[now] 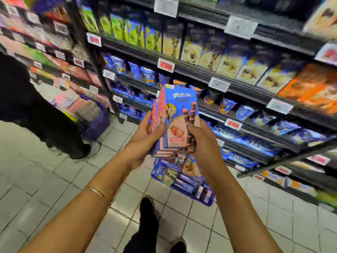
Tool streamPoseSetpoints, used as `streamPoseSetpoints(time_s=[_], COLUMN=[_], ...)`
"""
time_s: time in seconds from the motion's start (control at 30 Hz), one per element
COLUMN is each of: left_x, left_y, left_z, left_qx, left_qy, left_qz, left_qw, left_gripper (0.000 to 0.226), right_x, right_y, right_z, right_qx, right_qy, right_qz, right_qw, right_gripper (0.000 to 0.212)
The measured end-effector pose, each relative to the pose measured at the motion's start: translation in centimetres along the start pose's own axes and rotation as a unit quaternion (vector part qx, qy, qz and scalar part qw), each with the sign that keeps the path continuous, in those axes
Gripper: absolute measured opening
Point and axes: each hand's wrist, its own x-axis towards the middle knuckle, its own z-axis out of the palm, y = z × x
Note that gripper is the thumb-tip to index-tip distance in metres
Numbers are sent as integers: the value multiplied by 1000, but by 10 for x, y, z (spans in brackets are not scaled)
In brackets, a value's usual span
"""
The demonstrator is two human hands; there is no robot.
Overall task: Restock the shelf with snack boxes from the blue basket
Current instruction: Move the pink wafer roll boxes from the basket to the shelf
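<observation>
Centre of frame: fanned stack of pink-and-blue snack boxes (pixel 175 121), upright, held in front of the shelf (pixel 242 88) and above the blue basket (pixel 209 202). Gripped along its left edge by the left hand (pixel 145 132), fingers curled round the pink sides, thumb across the front. Clasped at its lower right edge by the right hand (pixel 202 141), fingers wrapped round the front box's corner. Bottom edges of the boxes uneven, stepped. Just below the hands, on the white tiled floor (pixel 45 189), the basket, full of packets, close against the shelf's lowest tiers. Right half of frame: black shelf edges with price tags (pixel 218 84), running diagonally. Lower left: open tiles. Left edge: a person in black (pixel 27 99), beside a second basket (pixel 96 125). Bottom centre: dark shoes (pixel 147 212) on the tiles.
</observation>
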Motion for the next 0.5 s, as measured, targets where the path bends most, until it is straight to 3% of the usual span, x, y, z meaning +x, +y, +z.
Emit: streamPoseSetpoints(time_s=[0.2, 0.27, 0.37, 0.5], left_x=[19, 34, 51, 74], left_y=[76, 98, 138, 179], left_z=[-40, -56, -73, -85], left_qx=[-25, -40, -67, -77], left_qy=[-16, -35, -57, -92], left_qz=[46, 71, 119, 153], left_qw=[999, 996, 989, 981], left_gripper=[57, 62, 89, 69], right_x=[14, 22, 37, 54], right_y=[-70, -90, -122, -157], right_z=[57, 75, 100, 121], right_qx=[-26, -55, -69, -53], right_qy=[-37, -36, -40, -41], right_qz=[-66, -93, -134, -172], right_qw=[997, 993, 988, 983], right_gripper=[14, 15, 21, 25])
